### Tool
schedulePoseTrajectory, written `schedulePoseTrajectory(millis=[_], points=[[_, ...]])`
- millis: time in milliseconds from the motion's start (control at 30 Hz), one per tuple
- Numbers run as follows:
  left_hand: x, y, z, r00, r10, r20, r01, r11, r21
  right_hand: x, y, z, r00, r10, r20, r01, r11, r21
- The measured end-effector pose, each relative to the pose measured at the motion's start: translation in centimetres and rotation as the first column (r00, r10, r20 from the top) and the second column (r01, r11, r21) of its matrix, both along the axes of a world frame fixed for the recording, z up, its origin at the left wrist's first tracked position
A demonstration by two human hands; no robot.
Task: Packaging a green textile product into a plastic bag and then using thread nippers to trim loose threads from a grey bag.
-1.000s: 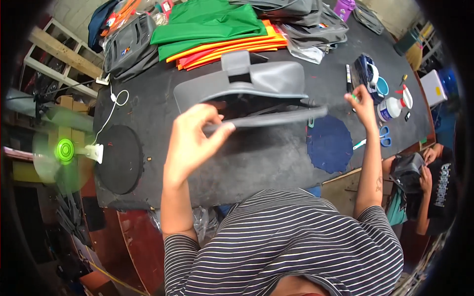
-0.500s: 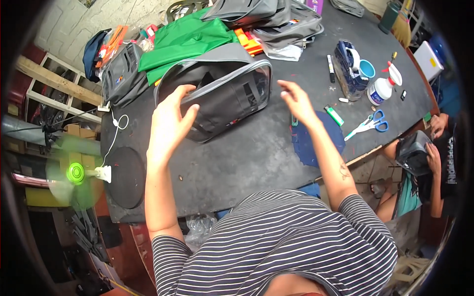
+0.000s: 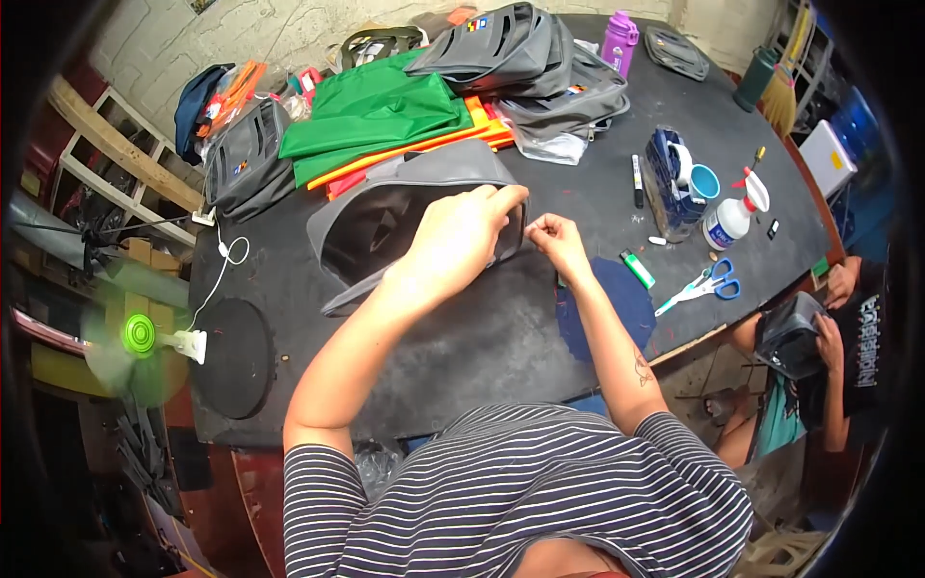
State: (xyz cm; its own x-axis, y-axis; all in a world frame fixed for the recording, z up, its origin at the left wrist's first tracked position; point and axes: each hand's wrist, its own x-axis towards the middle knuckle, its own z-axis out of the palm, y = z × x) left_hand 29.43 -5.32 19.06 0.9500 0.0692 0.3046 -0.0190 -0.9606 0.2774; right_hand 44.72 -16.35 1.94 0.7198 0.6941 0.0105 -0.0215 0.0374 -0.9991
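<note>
A grey bag (image 3: 424,171) lies on the dark table in front of me, its mouth gaping toward me and its dark inside showing. My left hand (image 3: 455,239) reaches across the opening, its fingers closed on the rim at the bag's right corner. Just right of that corner, my right hand (image 3: 559,241) is held in a pinch; whatever is between its fingertips is too small to make out. A dark blue round cloth piece (image 3: 607,313) lies under my right forearm.
Right of my hands lie a green lighter (image 3: 637,270), blue-handled scissors (image 3: 711,282), a marker (image 3: 637,181), a spray bottle (image 3: 734,217) and a clear container (image 3: 665,183). Behind are green fabric (image 3: 376,116) and grey bags (image 3: 501,48). A small fan (image 3: 140,335) spins at left; a co-worker (image 3: 819,385) holds a dark bag.
My left hand has moved right across the bag to its right corner. The front panel has folded down, opening the mouth. My right hand has closed from spread fingers into a pinch.
</note>
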Motion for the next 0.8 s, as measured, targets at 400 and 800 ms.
schedulePoseTrajectory(millis=[400, 800], points=[[-0.1, 2.4, 2.5, 0.982, -0.009, -0.187, 0.016, 0.999, 0.035, 3.1, -3.2, -1.2, 0.551, -0.216, 0.806, 0.549, 0.821, -0.156], [2.5, 6.1, 1.2, 0.982, 0.185, -0.039, -0.183, 0.982, 0.053, 3.5, -9.2, -1.0, 0.721, -0.364, 0.59, 0.54, 0.829, -0.149]])
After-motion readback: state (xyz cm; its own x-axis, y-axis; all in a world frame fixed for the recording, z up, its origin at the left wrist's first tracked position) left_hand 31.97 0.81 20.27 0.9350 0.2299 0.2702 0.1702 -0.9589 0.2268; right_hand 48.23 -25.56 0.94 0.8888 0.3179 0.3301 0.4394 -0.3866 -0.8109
